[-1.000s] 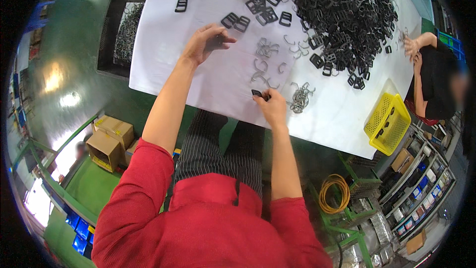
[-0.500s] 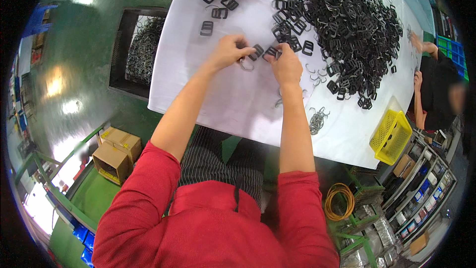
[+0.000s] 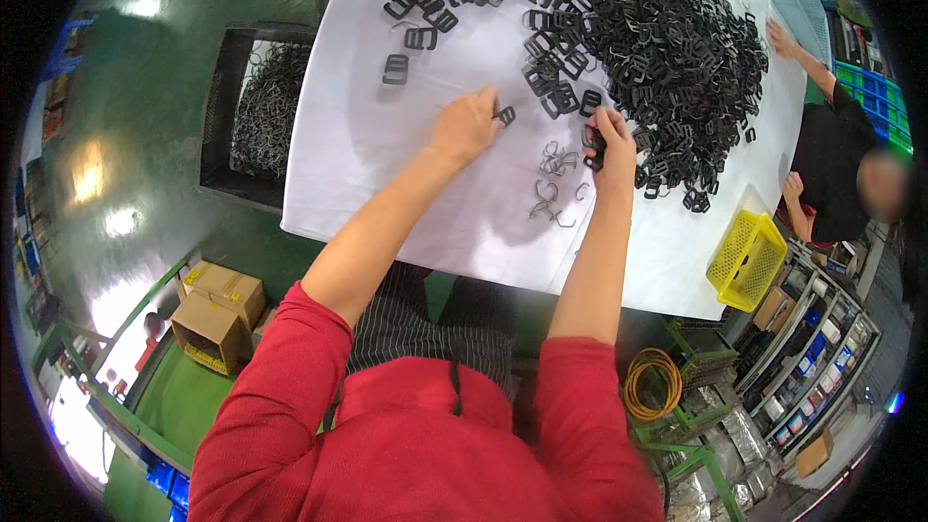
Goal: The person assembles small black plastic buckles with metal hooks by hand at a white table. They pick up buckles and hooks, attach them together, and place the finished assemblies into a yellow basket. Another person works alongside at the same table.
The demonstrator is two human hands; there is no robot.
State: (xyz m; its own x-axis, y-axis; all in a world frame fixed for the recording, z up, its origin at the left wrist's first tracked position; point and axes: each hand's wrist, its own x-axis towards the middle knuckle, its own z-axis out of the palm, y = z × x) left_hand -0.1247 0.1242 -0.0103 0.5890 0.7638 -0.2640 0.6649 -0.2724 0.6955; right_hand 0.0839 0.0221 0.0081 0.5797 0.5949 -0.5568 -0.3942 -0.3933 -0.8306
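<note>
The left hand (image 3: 466, 124) pinches a black buckle (image 3: 505, 116) between its fingertips above the white table (image 3: 387, 164). The right hand (image 3: 613, 143) has its fingers closed on another buckle (image 3: 593, 140), just beside the big black pile (image 3: 667, 48). Loose wire clips (image 3: 551, 188) lie between the two hands

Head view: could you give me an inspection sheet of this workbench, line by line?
Surface: white-covered table.
Job's things: big heap of black plastic buckles; loose bent wire clips.
Clutter: yellow plastic basket at table edge.
Grips: left hand pinches a black buckle; right hand holds black pieces, closed.
Cables: coiled yellow hose.
Surroundings: dark crate of wire parts, cardboard boxes, another person's hand.
</note>
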